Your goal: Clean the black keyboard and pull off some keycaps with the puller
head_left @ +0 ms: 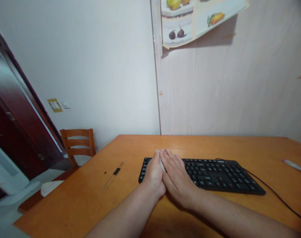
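My left hand and my right hand are pressed palm to palm above the left part of a black keyboard. Between them a strip of whitish material shows; its kind is hard to make out, and most of it is hidden by the palms. The fingers of both hands lie together and point away from me. The hands cover some of the keyboard's keys. To the left on the table lies a wire keycap puller with a black middle, and beside it a tiny black piece.
The wooden table reaches to the wall. A black cable runs from the keyboard to the right edge, near a white, thin strip. A wooden chair stands at the left. A fruit poster hangs above.
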`<action>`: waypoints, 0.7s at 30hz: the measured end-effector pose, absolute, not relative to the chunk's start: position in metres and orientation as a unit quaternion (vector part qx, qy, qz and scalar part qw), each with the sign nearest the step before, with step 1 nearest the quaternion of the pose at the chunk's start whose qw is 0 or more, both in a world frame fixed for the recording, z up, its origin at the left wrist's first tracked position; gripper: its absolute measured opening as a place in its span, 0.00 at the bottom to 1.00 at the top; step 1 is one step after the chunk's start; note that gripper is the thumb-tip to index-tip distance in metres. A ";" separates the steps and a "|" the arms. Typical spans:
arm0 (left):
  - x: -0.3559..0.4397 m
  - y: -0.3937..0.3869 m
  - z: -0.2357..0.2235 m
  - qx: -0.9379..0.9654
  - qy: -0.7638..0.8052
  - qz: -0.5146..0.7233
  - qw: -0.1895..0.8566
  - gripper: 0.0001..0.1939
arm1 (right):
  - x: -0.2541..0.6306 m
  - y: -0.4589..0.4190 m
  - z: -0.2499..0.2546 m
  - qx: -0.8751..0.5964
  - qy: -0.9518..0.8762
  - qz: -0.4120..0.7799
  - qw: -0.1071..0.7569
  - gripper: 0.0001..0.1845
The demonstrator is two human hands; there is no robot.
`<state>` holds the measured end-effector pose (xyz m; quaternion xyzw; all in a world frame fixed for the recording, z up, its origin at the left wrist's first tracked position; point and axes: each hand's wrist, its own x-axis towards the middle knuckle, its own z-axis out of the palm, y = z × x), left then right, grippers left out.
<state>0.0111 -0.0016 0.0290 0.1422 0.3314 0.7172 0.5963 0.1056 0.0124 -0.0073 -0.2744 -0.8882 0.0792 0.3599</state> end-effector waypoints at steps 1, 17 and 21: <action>0.008 0.001 0.026 0.162 0.341 0.720 0.582 0.14 | 0.106 0.012 -0.007 -0.266 -0.894 0.082 0.352 0.35; -0.094 0.021 0.045 0.405 0.600 0.642 0.254 0.21 | 0.129 0.054 -0.001 -0.343 -0.920 0.010 0.188 0.44; -0.101 0.018 0.048 0.413 0.626 0.620 0.229 0.14 | 0.132 0.057 -0.002 -0.335 -0.930 0.013 0.154 0.50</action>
